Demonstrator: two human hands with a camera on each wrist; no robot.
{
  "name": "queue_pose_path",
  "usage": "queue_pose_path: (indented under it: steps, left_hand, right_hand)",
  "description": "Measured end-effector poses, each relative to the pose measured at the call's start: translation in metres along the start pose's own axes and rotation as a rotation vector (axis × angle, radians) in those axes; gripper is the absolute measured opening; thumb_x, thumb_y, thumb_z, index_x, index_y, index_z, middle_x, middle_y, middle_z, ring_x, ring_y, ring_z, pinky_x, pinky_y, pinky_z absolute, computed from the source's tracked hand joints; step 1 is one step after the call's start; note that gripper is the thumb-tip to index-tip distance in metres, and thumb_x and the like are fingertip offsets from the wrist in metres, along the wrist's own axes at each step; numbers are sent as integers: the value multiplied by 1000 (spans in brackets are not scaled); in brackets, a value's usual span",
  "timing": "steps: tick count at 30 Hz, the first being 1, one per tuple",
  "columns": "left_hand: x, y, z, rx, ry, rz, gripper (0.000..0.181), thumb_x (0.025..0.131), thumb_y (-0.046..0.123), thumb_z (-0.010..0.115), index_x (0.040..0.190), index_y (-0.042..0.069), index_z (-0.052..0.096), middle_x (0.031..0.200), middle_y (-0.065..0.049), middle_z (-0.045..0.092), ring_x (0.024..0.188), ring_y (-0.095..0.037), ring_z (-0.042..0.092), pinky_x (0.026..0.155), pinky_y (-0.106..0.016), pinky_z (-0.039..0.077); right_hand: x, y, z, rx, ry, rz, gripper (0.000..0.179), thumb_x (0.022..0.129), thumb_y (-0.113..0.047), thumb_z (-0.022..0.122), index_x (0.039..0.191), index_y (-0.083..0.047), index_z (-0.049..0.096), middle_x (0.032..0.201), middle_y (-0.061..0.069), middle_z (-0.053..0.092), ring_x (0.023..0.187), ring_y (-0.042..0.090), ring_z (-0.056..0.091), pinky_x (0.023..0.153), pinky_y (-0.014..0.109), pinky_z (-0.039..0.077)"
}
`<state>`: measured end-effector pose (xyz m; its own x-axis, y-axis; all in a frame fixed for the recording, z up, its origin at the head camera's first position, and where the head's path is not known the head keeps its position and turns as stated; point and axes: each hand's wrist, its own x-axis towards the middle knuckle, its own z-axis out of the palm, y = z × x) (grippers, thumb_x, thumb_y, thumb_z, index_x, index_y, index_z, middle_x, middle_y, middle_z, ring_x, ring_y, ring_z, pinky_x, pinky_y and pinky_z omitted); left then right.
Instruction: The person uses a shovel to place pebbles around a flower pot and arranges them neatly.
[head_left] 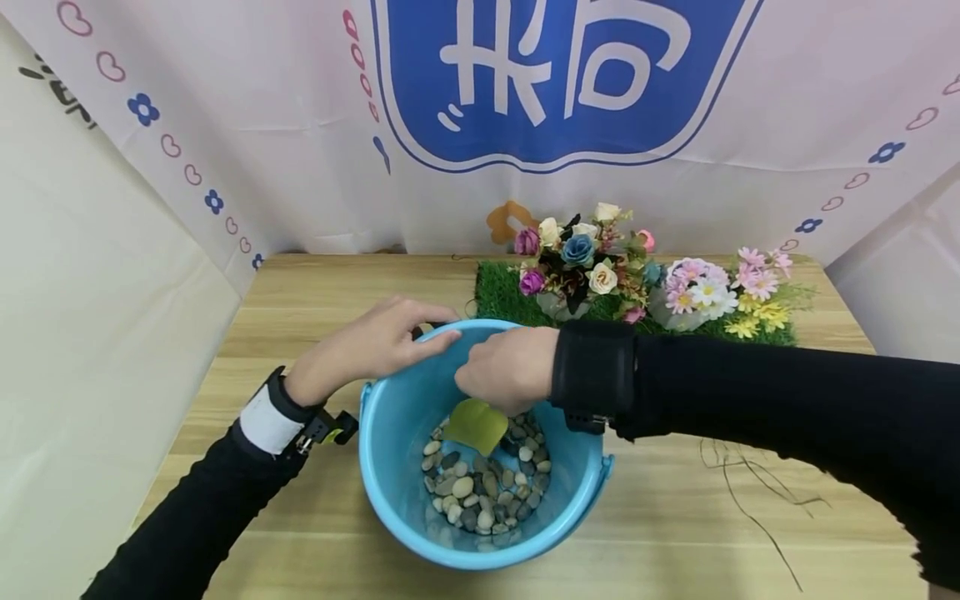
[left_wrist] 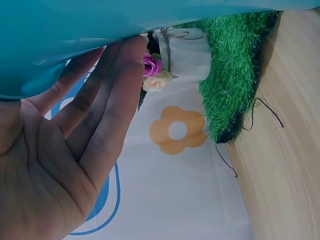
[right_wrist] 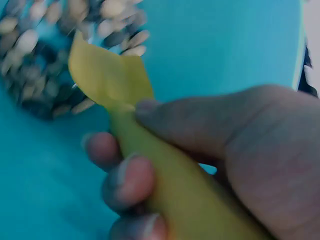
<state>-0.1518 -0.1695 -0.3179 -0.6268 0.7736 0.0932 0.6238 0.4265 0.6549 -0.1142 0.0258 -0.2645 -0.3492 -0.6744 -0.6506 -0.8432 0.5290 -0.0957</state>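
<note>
A light blue bucket stands on the wooden table with grey, white and brown pebbles spread over its bottom. At its far left rim my left hand grips the edge, thumb over the rim and fingers along the outer wall. Those fingers lie against the blue plastic in the left wrist view. Inside the bucket, my right hand holds a yellow-green plastic shovel by its handle. The shovel's blade points down over the pebbles. Thumb and fingers wrap the handle in the right wrist view.
Behind the bucket lies a green artificial grass mat bearing a pot of mixed roses and pots of daisies. Thin dark threads lie on the table at right. A printed white cloth hangs at the back.
</note>
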Motion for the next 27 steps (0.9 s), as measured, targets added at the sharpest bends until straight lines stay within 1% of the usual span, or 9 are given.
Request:
queue_pose_path:
  steps: [2,4,7,10,12,16,18,21,27]
  left_hand:
    - [0,0,0,2,-2,2,21,106,19,56,115,12,74,90,1,69,56,-8,57,57,-33,50]
    - [0,0,0,-2,-3,-2,21,106,20,56,115,12,74,90,0,69,56,-8,57,57,-33,51]
    - [0,0,1,-7,-5,-7,21,106,20,56,114,12,74,90,-1,70,57,-8,58,57,-32,51]
    - [0,0,1,-15,-8,-10,21,106,20,56,113,12,74,91,0,70,60,-8,61,59,-33,53]
    - [0,1,0,-14,-10,-14,21,107,21,56,113,12,74,91,1,70,61,-8,62,60,-33,53]
    - [0,1,0,-19,-10,-17,22,107,22,55,113,11,73,94,2,71,69,-8,65,64,-33,55]
    - [0,1,-1,-16,-5,-11,22,107,21,55,113,11,73,95,2,71,69,-7,65,65,-33,55]
    - [0,1,-1,-19,-1,-5,21,106,21,56,113,11,73,94,3,71,68,-7,65,65,-33,55]
    - [0,0,-1,-21,-6,7,21,107,20,55,112,10,73,88,3,70,63,-7,63,63,-33,54]
  right_hand:
    - [1,1,1,-15,33,-20,14,105,-13,57,117,-11,66,83,2,56,71,18,52,67,31,40]
    - [5,2,1,-14,22,-25,12,106,-13,57,114,-11,65,80,1,54,68,17,50,66,30,39]
    - [12,3,0,-22,-51,-22,10,106,-16,56,98,-14,63,71,-1,48,60,15,44,62,29,36]
    - [18,6,-1,-14,-138,-26,24,107,-19,55,83,-17,56,62,-2,45,52,13,39,60,28,34]
    - [20,8,-1,-6,-175,-43,31,107,-22,56,77,-18,56,59,-2,50,50,12,41,59,27,35]
    - [23,10,0,59,-223,-83,33,107,-21,55,76,-17,62,65,2,62,52,12,50,56,26,38]
    - [24,10,1,88,-249,-98,32,108,-21,55,78,-16,65,69,4,66,52,12,52,55,26,39]
    - [24,10,1,106,-264,-113,32,108,-20,54,79,-15,67,67,3,66,51,12,52,53,26,39]
    - [20,13,0,169,-300,-164,41,107,-20,55,69,-16,69,63,1,63,49,11,50,51,26,38]
